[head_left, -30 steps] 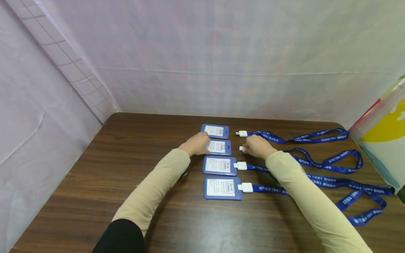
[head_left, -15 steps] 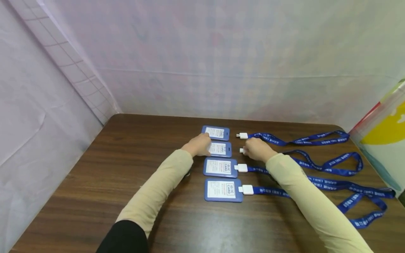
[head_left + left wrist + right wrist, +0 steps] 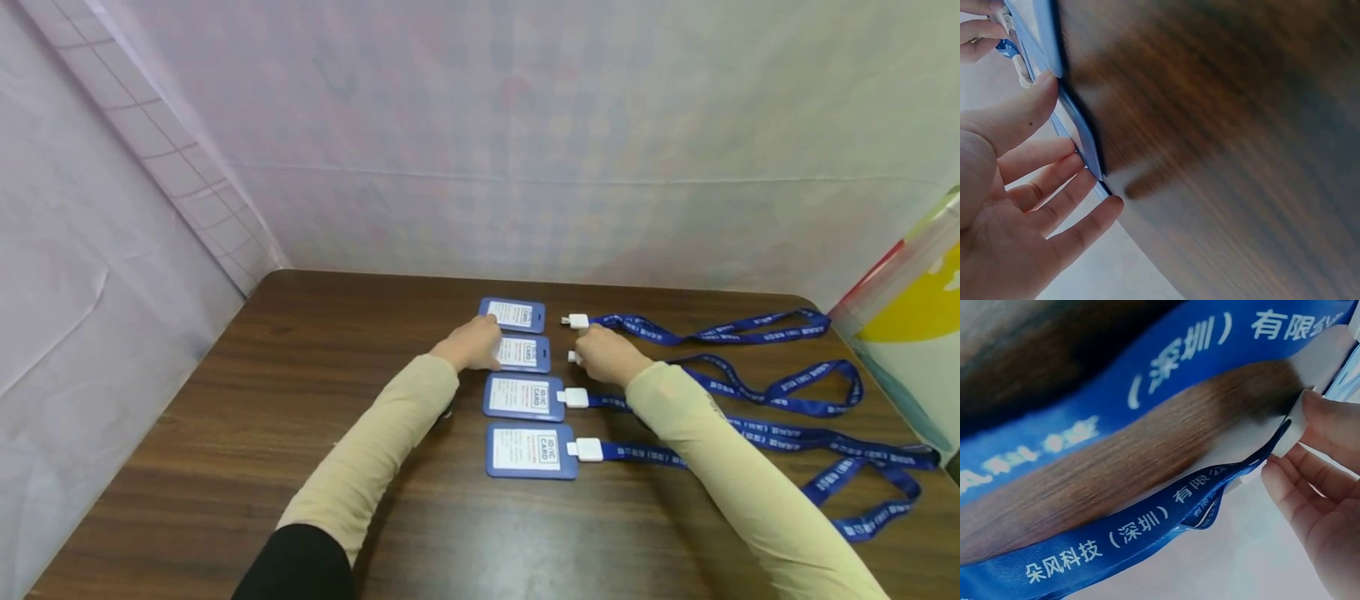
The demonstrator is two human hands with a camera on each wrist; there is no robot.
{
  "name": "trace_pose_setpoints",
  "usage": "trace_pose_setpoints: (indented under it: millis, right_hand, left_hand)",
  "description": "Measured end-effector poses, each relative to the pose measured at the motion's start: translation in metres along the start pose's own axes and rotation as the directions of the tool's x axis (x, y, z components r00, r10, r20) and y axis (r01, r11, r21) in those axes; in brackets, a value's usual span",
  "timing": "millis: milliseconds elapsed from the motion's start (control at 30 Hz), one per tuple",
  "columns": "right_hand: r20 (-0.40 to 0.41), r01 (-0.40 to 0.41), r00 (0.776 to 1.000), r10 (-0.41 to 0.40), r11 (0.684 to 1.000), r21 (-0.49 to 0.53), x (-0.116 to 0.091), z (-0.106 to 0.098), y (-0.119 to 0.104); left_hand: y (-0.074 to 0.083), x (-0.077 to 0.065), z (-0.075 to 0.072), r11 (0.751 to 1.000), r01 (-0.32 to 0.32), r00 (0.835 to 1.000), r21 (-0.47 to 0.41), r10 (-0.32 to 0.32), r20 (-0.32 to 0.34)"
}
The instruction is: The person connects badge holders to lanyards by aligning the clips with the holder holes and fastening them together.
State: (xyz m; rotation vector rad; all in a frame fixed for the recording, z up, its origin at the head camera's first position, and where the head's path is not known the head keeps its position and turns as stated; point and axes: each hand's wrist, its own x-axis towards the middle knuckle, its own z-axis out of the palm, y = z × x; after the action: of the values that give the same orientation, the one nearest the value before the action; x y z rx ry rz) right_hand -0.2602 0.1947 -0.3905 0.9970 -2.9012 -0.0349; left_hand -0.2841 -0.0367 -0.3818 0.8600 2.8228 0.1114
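Four matters less than their layout: blue card holders lie in a column on the brown table. My left hand (image 3: 472, 343) holds the left end of the second card holder from the back (image 3: 528, 354), thumb and fingers on its edges. In the left wrist view, the little finger of that hand (image 3: 1029, 187) is stretched out. To the right, my right hand (image 3: 611, 354) pinches the white clip (image 3: 1291, 428) of a blue lanyard (image 3: 1116, 534) between thumb and fingers. The clip's tip points at the card holder's slot, with a gap between them. Most of the clip is hidden in the head view.
The rearmost card holder (image 3: 512, 315) lies apart from its lanyard clip (image 3: 578, 322). Nearer me, two card holders (image 3: 525, 397) (image 3: 532, 451) have clips at their slots. Lanyards (image 3: 870, 500) trail toward the table's right edge. A pale curtain (image 3: 450, 150) hangs behind.
The view shifts slightly. Both hands stay almost in place at the second card holder and its clip, and nothing is let go.
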Motion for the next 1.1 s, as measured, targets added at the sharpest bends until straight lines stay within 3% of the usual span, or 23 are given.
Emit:
trace_pose_setpoints:
  millis: [233, 633, 1100]
  right_hand:
    - [0.015, -0.002, 1.0, 0.001, 1.0, 0.01, -0.0001, -0.0011, 0.0003]
    - [-0.086, 0.071, 0.994, -0.067, 0.996, 0.048, -0.0042, 0.0039, 0.0049]
    - [-0.099, 0.088, 0.992, -0.083, 0.995, 0.043, -0.0019, 0.0039, 0.0028]
  left_hand:
    - [-0.0008, 0.0008, -0.0001, 1.0, -0.004, 1.0, 0.004, 0.004, -0.005]
    - [0.0007, 0.0001, -0.0004, 1.0, -0.003, 1.0, 0.018, 0.003, -0.007]
    - [0.0031, -0.0012, -0.0031, 1.0, 0.002, 1.0, 0.014, -0.002, -0.004]
